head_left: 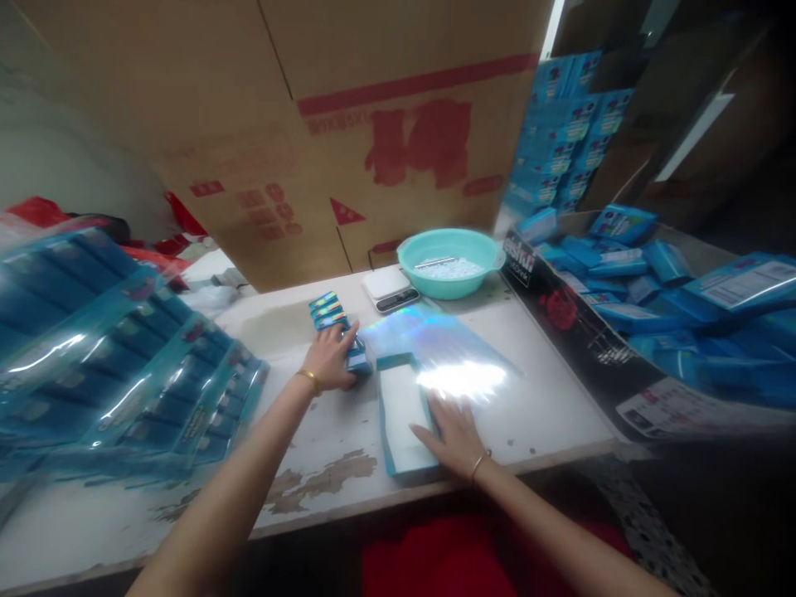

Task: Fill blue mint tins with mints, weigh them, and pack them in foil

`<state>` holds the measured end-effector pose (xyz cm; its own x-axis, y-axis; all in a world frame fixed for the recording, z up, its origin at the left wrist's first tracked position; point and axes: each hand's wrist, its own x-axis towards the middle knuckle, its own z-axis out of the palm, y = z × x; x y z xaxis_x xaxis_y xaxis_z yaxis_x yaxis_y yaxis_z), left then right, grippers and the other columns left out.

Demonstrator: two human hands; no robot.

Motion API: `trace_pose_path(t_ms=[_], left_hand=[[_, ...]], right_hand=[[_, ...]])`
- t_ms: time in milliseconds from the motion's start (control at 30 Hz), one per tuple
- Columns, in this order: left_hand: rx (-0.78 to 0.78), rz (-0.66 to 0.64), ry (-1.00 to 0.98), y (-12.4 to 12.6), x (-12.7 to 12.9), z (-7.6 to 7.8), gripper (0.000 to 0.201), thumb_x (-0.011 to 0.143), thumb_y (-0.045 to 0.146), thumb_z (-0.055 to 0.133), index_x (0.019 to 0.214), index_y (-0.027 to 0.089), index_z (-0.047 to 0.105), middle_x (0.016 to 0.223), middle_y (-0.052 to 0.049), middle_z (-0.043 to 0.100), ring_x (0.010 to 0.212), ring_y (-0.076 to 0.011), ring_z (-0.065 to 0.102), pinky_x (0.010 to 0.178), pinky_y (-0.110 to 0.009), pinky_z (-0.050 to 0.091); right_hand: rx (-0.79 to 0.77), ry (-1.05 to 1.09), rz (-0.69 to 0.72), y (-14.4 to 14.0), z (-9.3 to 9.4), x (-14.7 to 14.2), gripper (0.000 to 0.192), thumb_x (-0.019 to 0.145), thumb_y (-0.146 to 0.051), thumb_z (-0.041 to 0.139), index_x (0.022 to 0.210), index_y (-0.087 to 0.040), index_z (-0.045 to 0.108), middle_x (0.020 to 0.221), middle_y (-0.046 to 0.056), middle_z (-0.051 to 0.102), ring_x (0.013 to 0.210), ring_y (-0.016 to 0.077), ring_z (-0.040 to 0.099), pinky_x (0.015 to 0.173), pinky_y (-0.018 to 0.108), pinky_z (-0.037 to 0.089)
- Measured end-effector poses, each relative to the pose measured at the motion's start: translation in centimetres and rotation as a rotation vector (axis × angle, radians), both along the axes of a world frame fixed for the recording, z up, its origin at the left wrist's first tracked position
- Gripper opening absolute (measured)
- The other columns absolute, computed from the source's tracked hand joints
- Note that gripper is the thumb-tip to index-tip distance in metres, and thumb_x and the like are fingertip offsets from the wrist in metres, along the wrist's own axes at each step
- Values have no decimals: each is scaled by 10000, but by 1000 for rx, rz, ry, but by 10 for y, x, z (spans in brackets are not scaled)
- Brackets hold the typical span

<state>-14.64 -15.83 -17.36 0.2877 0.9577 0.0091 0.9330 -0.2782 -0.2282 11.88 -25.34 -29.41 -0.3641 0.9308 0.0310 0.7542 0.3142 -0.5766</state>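
Observation:
My left hand [329, 358] is wrapped over a row of small blue boxes [326, 311] on the white table; colourful print shows on the boxes beyond my fingers. My palm hides part of the row. Just to the right lies an open blue box [403, 414] with a plain white inside. At its right wall is my right hand [453, 435], thumb reaching over the inside and fingers along the outer side. Shiny clear plastic film [448, 348] lies flat beyond the box, reaching close to my right fingertips.
A white digital scale [389, 292] and a turquoise basin [451, 282] with white bits stand at the back. Plastic-wrapped blue packs [124, 356] are stacked left. A carton [553, 332] full of blue boxes stands right. Large brown cardboard [398, 149] rises behind.

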Motion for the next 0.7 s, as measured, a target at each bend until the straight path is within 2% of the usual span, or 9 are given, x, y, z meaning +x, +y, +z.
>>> trace_pose_path(t_ms=[67,200,267,367,467,533,600,700], left_hand=[[-54,35,-41,9,-1,3,1123,540,468,680,1496,182,166,1375,-187,337,1220,-394,363,972,-462,391],[-106,121,-92,21,-6,7,1137,519,492,702,1492,209,186,1326,-171,351,1168,-393,400,931,-456,429],[-87,159,-152,14,-8,13,1126,517,482,721,1485,212,211,1259,-153,390,1134,-369,441,938,-445,433],[19,186,-334,-10,-7,34,1101,558,516,728,1481,214,209,1218,-123,419,1118,-324,482,982,-433,420],[115,80,-501,-35,7,58,1111,580,550,739,1481,212,184,1289,-118,402,1196,-310,446,1059,-441,360],[81,-35,-563,-43,24,65,1115,578,555,747,1476,209,185,1360,-119,361,1265,-313,385,1095,-444,317],[-27,-115,-550,-42,44,60,1125,567,542,754,1475,190,190,1368,-124,353,1266,-310,378,1100,-437,313],[-199,-145,-354,-31,76,40,1140,527,474,763,1476,157,216,1281,-140,414,1160,-320,438,1017,-436,403]], right_hand=[[-4,7,2,0,1,1,829,873,-721,234,1501,-182,184,1482,127,305,1411,306,172,1126,596,65],[-12,11,21,0,4,2,857,851,-698,335,1503,-167,172,1504,120,252,1413,322,149,1124,600,70],[-16,7,28,1,5,2,839,849,-625,392,1503,-153,164,1514,115,226,1415,328,135,1122,603,64],[-21,0,39,1,7,2,798,825,-464,440,1502,-139,171,1517,107,215,1418,323,120,1123,599,43],[-27,6,38,1,10,2,798,781,-380,448,1498,-141,194,1521,100,205,1417,315,125,1128,588,23],[-35,13,34,2,12,3,806,764,-368,450,1496,-142,202,1525,96,195,1414,313,136,1132,581,17],[-41,20,32,2,14,3,811,754,-357,449,1495,-141,203,1527,90,191,1415,308,137,1135,574,16],[-22,37,26,2,15,2,788,747,-336,452,1486,-163,242,1534,73,176,1419,312,112,1135,574,16]])
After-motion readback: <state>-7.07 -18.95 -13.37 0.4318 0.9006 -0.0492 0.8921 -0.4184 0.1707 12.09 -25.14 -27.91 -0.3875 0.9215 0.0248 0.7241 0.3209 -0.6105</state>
